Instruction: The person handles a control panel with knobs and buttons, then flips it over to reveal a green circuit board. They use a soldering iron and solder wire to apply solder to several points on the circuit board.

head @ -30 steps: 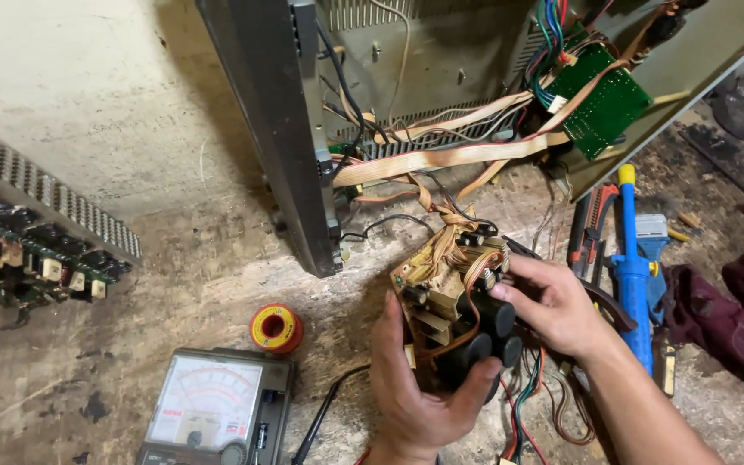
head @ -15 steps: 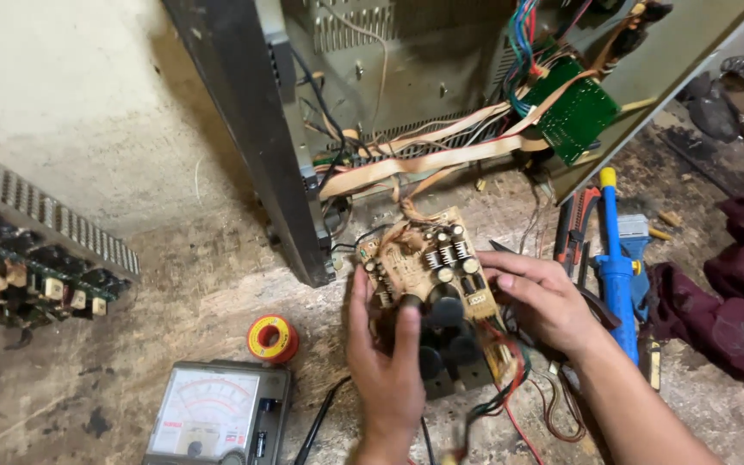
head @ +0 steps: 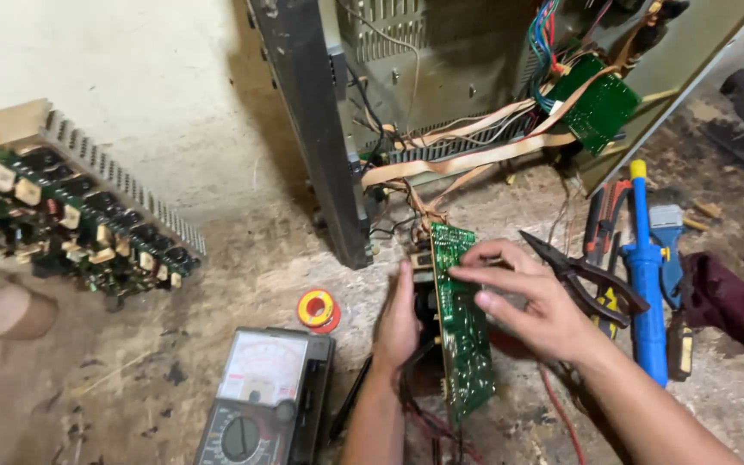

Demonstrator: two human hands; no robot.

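Down at six o'clock on the floor, I see both hands on a green circuit board [head: 462, 331] stood on edge: left hand [head: 398, 323] gripping its hidden component side, right hand [head: 531, 301] pinching the top edge. Wires [head: 428, 413] below it tangle, cut off by the frame. Pliers [head: 587, 280] lie at three o'clock.

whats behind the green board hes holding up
Behind the green circuit board, the left hand grips dark components and a tan wire bundle leads off. The component face itself is hidden.
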